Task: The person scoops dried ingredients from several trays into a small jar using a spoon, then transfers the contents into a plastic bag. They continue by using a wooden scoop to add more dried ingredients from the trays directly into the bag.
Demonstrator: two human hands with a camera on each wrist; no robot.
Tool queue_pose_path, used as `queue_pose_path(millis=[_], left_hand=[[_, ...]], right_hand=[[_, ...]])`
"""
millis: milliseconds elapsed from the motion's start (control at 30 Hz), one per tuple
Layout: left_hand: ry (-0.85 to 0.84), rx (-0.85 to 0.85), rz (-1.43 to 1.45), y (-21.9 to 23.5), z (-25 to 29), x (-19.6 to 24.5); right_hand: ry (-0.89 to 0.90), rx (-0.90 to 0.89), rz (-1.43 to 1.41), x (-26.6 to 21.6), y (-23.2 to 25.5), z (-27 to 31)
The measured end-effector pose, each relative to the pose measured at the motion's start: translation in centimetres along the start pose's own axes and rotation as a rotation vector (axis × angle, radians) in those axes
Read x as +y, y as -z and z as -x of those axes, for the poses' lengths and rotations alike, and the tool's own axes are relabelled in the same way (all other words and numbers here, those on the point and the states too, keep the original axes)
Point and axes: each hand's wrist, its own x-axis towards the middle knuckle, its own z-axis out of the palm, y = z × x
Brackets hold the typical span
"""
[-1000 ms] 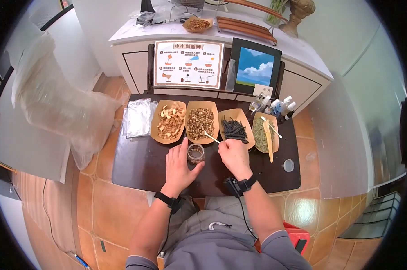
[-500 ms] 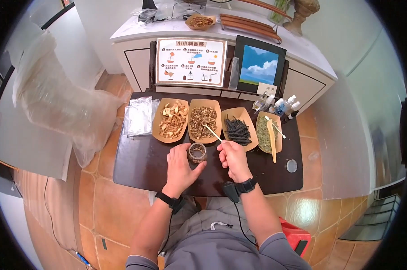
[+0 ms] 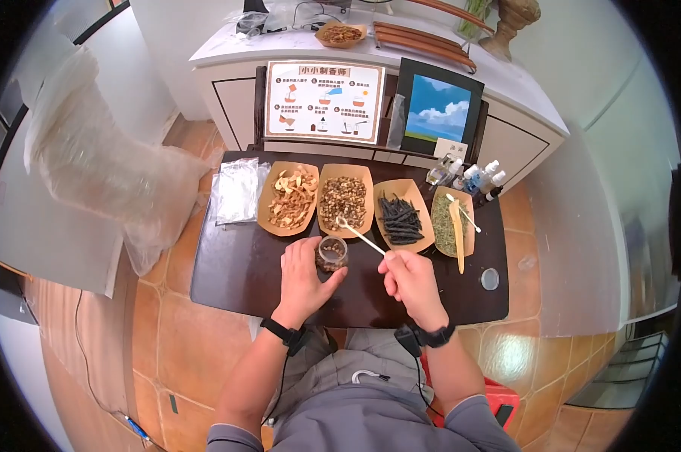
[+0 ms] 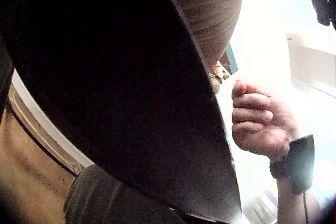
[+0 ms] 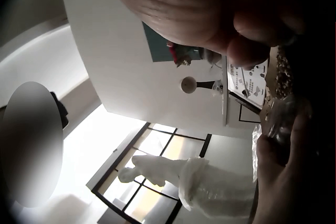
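Observation:
My left hand (image 3: 303, 280) curves its fingers and thumb around a small clear jar (image 3: 332, 254) with brown bits inside, standing on the dark table. My right hand (image 3: 415, 285) pinches the end of a thin white spoon (image 3: 364, 239). The spoon's tip is at the near edge of the second paper tray (image 3: 324, 215), which holds brown granules. In the left wrist view the right hand (image 4: 262, 119) shows curled fingers. The left hand (image 5: 283, 176) and jar (image 5: 282, 121) appear dimly in the right wrist view.
Other paper trays hold pale slices (image 3: 293, 197), dark sticks (image 3: 400, 220) and green herbs with a wooden stick (image 3: 458, 233). Silvery packets (image 3: 236, 192) lie at the left. Small bottles (image 3: 472, 179) stand back right, a round clear lid (image 3: 489, 279) nearer. Behind is an instruction card (image 3: 324, 103).
My right hand has moved right and slightly toward me with the spoon, whose tip has come from the middle of the granules to the tray's near side. The left hand stays at the jar.

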Motion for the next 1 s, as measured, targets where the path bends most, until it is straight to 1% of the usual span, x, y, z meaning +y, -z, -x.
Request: queue_pose_path(millis=[33,100,133,167,233,300,367,400,433,500,533,633,700,767,800,833,900,933,1000], left_hand=[[-0.005,-0.001,0.012,0.0,0.0,-0.1],[0.0,0.001,0.008,-0.1,0.1,-0.1],[-0.001,0.001,0.005,-0.1,0.1,-0.1],[-0.001,0.001,0.007,-0.2,0.0,-0.1],[-0.006,0.013,0.004,-0.1,0.1,-0.2],[-0.001,0.001,0.004,-0.1,0.2,-0.3],[-0.005,-0.009,0.007,-0.2,0.1,-0.2],[0.0,-0.013,-0.012,-0.2,0.1,-0.1],[0.003,-0.018,-0.031,-0.2,0.2,-0.1],[-0.02,-0.005,-0.045,-0.4,0.1,-0.1],[-0.033,0.011,-0.061,-0.4,0.1,-0.2],[-0.023,-0.024,-0.078,-0.4,0.2,-0.2],[-0.019,-0.03,-0.082,-0.3,0.2,-0.1],[-0.011,-0.034,-0.087,-0.3,0.0,-0.1],[-0.012,-0.034,-0.078,-0.3,0.1,-0.2],[-0.013,-0.035,-0.07,-0.4,0.1,-0.2],[-0.013,-0.038,-0.08,-0.4,0.2,-0.3],[-0.018,-0.039,-0.088,-0.4,0.1,-0.3],[-0.016,-0.046,-0.094,-0.5,0.1,-0.2]], right_hand=[[-0.001,-0.005,0.003,0.2,0.0,0.5],[0.157,0.005,0.241,0.3,-0.2,1.5],[0.235,0.041,0.482,-0.2,0.0,2.0],[0.235,0.042,0.484,-0.9,0.1,2.3],[0.351,0.071,0.551,-2.0,0.3,2.7],[0.356,0.099,0.584,-2.6,0.6,2.1],[0.38,0.241,0.612,-2.6,0.7,0.8],[0.348,0.266,0.684,-2.4,0.8,-0.2],[0.348,0.273,0.683,-2.4,0.7,-1.0],[0.392,0.337,0.877,-2.6,0.2,-2.5],[0.331,0.34,0.911,-3.3,-0.2,-3.0],[0.273,0.329,0.932,-3.5,-1.0,-4.6],[0.253,0.305,0.934,-2.7,-1.3,-5.5],[0.205,0.296,0.794,-1.0,-1.7,-6.0],[0.207,0.279,0.688,0.5,-1.8,-6.6],[0.205,0.276,0.687,1.8,-1.8,-7.0],[0.045,0.163,0.317,2.3,-2.1,-7.1],[0.042,0.166,0.314,2.4,-2.3,-7.1],[-0.115,0.116,-0.036,2.1,-2.9,-7.0]])
